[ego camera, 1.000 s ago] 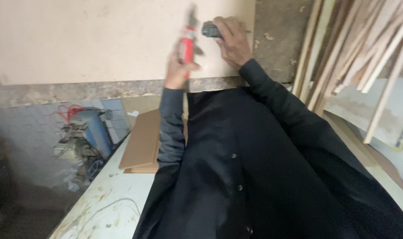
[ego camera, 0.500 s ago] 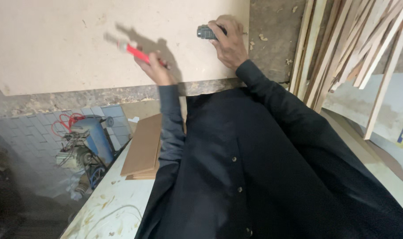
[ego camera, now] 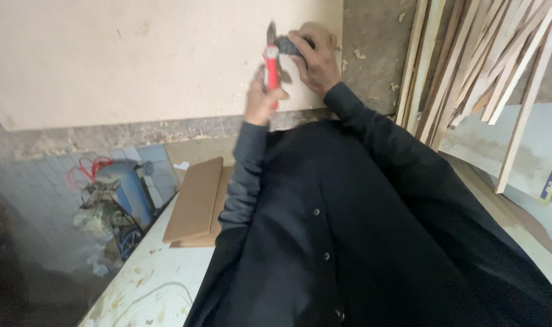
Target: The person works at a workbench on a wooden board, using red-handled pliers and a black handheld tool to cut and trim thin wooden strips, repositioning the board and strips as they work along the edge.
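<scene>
Left hand (ego camera: 262, 100) grips a red-handled tool (ego camera: 271, 66), right hand (ego camera: 315, 57) clamps a dark tool (ego camera: 287, 44) against the board (ego camera: 136, 54).

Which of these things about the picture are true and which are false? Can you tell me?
1. The left hand holds a red-handled tool. True.
2. The right hand rests empty on the board. False: it grips a small dark object against the pale board.
3. Thin wooden strips lean at the right side. True.
4. The flat brown panels are stacked on top of the pale board. False: they lie lower down, on a paint-spattered white surface.
5. The person wears a bright yellow jacket. False: the garment is dark, with buttons.
6. A blue machine with red cable sits at the left. True.
</scene>
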